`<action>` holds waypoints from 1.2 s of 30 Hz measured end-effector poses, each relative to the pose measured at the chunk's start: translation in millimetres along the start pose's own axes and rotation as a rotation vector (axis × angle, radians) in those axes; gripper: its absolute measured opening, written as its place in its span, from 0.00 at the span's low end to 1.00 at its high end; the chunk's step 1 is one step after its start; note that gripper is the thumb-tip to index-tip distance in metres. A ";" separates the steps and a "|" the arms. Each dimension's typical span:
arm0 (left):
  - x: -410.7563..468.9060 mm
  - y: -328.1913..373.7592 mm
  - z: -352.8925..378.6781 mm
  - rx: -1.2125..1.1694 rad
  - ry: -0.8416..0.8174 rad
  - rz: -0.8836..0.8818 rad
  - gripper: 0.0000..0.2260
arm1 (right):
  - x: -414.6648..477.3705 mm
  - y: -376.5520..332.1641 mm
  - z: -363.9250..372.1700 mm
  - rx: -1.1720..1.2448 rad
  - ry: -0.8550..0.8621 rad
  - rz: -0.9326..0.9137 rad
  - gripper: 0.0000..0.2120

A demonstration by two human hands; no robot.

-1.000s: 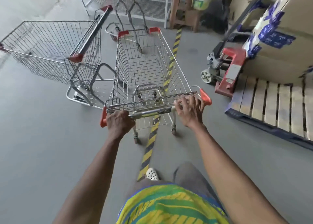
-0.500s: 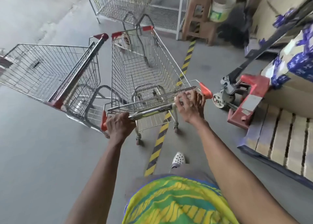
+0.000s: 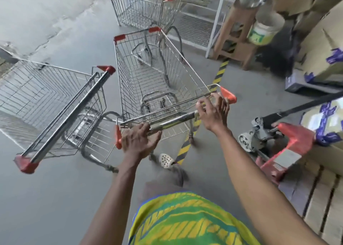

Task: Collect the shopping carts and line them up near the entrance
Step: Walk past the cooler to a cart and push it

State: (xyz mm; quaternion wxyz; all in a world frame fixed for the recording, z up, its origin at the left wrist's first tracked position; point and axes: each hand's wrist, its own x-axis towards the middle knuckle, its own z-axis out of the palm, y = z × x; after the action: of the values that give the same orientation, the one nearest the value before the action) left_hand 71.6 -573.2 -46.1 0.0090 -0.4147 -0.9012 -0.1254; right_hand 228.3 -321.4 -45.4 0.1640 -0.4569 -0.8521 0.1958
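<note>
A wire shopping cart with red corner caps stands straight ahead of me, its chrome handle bar nearest. My left hand lies on the bar's left end with fingers stretched forward and thumb out. My right hand hovers at the bar's right end, fingers spread and loosely bent, touching the basket's top wire. A second cart stands at an angle just to the left, its frame close to my cart's rear. A third cart is parked farther ahead.
A red pallet jack and a wooden pallet lie close on the right, with printed cartons behind. A wooden stool bearing a bucket and a white rack stand ahead right. Yellow-black floor tape runs under the cart.
Both hands gripped the handle before; now their fingers have loosened and spread. I and the cart have moved forward, closer to the far cart, passing the left cart.
</note>
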 end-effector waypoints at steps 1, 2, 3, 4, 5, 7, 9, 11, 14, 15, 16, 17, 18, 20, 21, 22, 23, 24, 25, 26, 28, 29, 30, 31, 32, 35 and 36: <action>15.5 4.4 3.9 0.005 0.052 0.003 0.24 | 19.8 -1.2 2.5 0.008 -0.001 0.000 0.21; 30.4 8.1 7.8 0.010 0.090 0.000 0.22 | 38.3 -4.1 4.4 0.014 -0.006 0.004 0.20; 44.7 11.3 10.8 0.016 0.118 -0.006 0.21 | 56.2 -6.0 8.2 0.017 -0.013 0.013 0.19; 60.0 13.6 13.5 0.029 0.139 -0.013 0.20 | 75.6 -8.6 12.2 0.022 -0.023 0.030 0.16; 75.1 14.7 15.9 0.037 0.149 -0.019 0.19 | 94.4 -11.9 15.8 0.040 -0.045 0.060 0.14; 105.8 15.2 20.8 0.027 0.155 -0.021 0.18 | 131.2 -20.0 22.3 0.076 -0.079 0.113 0.12; 136.7 12.4 25.3 0.010 0.158 -0.027 0.18 | 166.6 -30.9 28.8 0.113 -0.104 0.141 0.12; 164.6 6.2 27.8 -0.001 0.136 -0.033 0.16 | 198.8 -41.9 34.3 0.149 -0.125 0.154 0.12; 199.4 -6.3 28.8 0.020 0.106 -0.017 0.12 | 236.7 -55.4 45.0 0.141 -0.144 0.148 0.13; 210.7 -11.5 28.7 0.028 0.094 -0.022 0.12 | 249.0 -60.9 50.1 0.144 -0.153 0.144 0.12; 222.1 -17.1 29.0 0.036 0.079 -0.038 0.12 | 260.2 -66.9 54.7 0.151 -0.166 0.143 0.12; 233.1 -22.7 29.4 0.041 0.062 -0.061 0.11 | 270.7 -72.9 59.2 0.160 -0.181 0.141 0.12; 243.6 -28.1 30.1 0.043 0.044 -0.087 0.10 | 281.4 -78.7 63.6 0.165 -0.196 0.134 0.13; 263.7 -35.2 30.3 0.047 0.009 -0.133 0.11 | 302.7 -87.5 71.8 0.171 -0.212 0.105 0.13; 272.6 -36.8 29.9 0.057 -0.003 -0.156 0.12 | 313.8 -90.3 76.6 0.177 -0.213 0.084 0.13; 281.6 -37.5 29.7 0.068 -0.005 -0.182 0.12 | 324.9 -93.2 81.1 0.189 -0.214 0.059 0.13; 291.4 -38.1 29.7 0.077 -0.003 -0.213 0.13 | 336.1 -95.7 85.6 0.201 -0.218 0.030 0.13; 301.9 -38.5 30.2 0.081 -0.004 -0.247 0.13 | 346.8 -99.2 88.5 0.214 -0.223 0.005 0.13; 312.3 -38.6 30.6 0.083 -0.010 -0.283 0.13 | 357.9 -102.6 91.6 0.223 -0.231 -0.017 0.14; 322.7 -39.1 31.2 0.084 -0.020 -0.318 0.12 | 370.2 -106.3 94.2 0.225 -0.248 -0.037 0.14; 343.0 -41.0 31.6 0.078 -0.032 -0.377 0.11 | 395.0 -115.2 100.1 0.225 -0.287 -0.081 0.15; 350.7 -42.2 31.7 0.076 -0.031 -0.394 0.11 | 405.2 -118.6 103.7 0.222 -0.299 -0.102 0.16; 358.3 -44.0 31.4 0.080 -0.020 -0.407 0.12 | 416.2 -122.6 108.5 0.224 -0.318 -0.120 0.17; 365.6 -46.1 32.0 0.086 0.000 -0.421 0.13 | 427.3 -127.3 113.4 0.228 -0.337 -0.139 0.17; 373.1 -48.1 32.4 0.089 0.021 -0.433 0.13 | 438.6 -132.1 117.9 0.236 -0.352 -0.160 0.18; 399.0 -51.9 33.8 0.094 0.039 -0.499 0.15 | 473.3 -146.2 131.1 0.238 -0.400 -0.204 0.18; 407.0 -52.3 34.0 0.106 0.027 -0.532 0.16 | 483.3 -150.6 135.1 0.233 -0.406 -0.220 0.18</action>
State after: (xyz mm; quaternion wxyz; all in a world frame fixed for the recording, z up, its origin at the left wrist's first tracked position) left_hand -231.6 -294.5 -41.6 0.0093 -0.1608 -0.9836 -0.0816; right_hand -196.7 -15.1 -41.5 0.0613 -0.2906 -0.8838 0.3614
